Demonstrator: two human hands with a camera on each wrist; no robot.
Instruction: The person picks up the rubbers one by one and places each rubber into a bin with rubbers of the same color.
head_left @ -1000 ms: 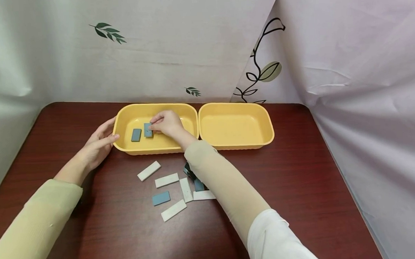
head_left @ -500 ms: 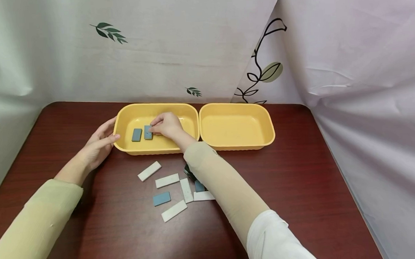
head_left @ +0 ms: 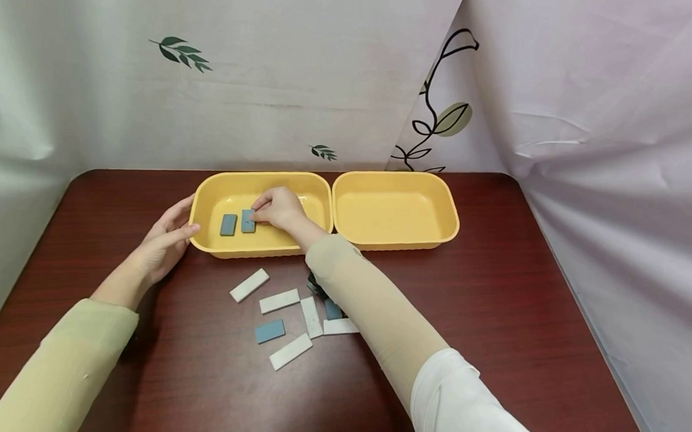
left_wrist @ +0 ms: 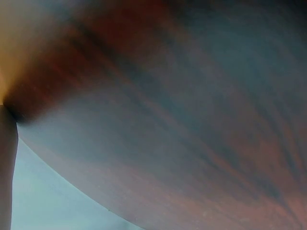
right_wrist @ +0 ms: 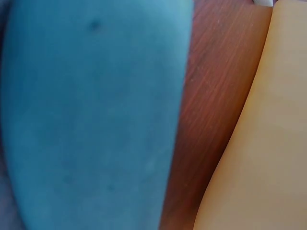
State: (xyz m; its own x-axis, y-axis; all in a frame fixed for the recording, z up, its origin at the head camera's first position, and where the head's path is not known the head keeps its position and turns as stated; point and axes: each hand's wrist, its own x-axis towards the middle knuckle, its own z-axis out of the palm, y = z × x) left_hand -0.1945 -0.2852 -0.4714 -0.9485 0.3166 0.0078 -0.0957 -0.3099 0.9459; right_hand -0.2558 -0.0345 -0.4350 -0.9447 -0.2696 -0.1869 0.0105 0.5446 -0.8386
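Observation:
In the head view, my right hand (head_left: pixel 282 209) reaches into the left yellow tray (head_left: pixel 266 250). Its thumb and fingertips pinch the right edge of a grey-blue rectangular tile (head_left: pixel 247 221), which has small dark dots. Another grey-blue tile (head_left: pixel 228 225) lies apart, just left of it. My left hand (head_left: pixel 167 242) touches the tray's left end, thumb tip at the rim and fingers along the outer wall. A blurred blue surface (right_wrist: pixel 96 115) fills much of the right wrist view; I cannot tell what it is. The left wrist view is mostly blur.
A second yellow tray (head_left: pixel 396 246) stands against the first on the right. On the dark red table (head_left: pixel 215 396) lie several white tiles (head_left: pixel 291 352) and a blue tile (head_left: pixel 270 331). More pieces, including a dark blue one (head_left: pixel 333 309), lie partly under the right forearm.
The pinched tile has shifted slightly down towards the near side of the tray. The left hand stays where it was.

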